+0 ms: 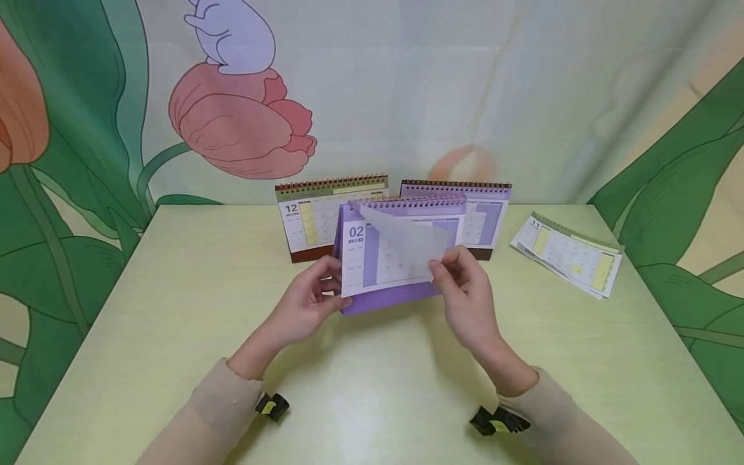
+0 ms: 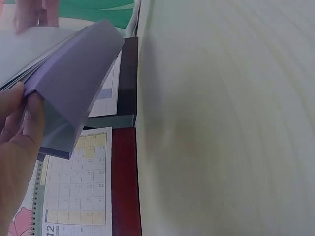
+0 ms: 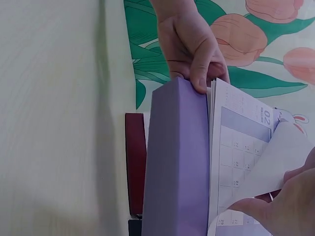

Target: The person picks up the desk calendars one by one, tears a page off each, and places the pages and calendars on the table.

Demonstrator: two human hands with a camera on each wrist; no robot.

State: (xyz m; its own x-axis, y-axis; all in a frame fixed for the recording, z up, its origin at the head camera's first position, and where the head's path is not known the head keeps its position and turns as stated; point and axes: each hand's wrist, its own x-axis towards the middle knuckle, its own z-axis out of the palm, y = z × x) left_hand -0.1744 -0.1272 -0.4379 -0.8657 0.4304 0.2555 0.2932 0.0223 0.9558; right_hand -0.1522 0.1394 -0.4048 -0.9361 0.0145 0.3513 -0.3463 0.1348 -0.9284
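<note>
A purple spiral desk calendar [image 1: 401, 299] is held up off the table, its page marked 02 [image 1: 356, 258] facing me. My left hand [image 1: 305, 300] grips its lower left corner, thumb in front and fingers behind. A white page [image 1: 415, 248] is pinched at its lower right corner by my right hand [image 1: 469, 294]. That page is lifted and folds across the 02 sheet, its left end still near the rings. In the right wrist view the purple base [image 3: 179, 162] shows beside the curling page [image 3: 280, 157].
Behind stand a green-topped calendar [image 1: 316, 223] with page 12 and a dark-based purple calendar [image 1: 485, 223]. Loose calendar sheets [image 1: 566, 252], the top one marked 11, lie at the right of the table [image 1: 192, 278]. A printed curtain [image 1: 372, 97] hangs at the back.
</note>
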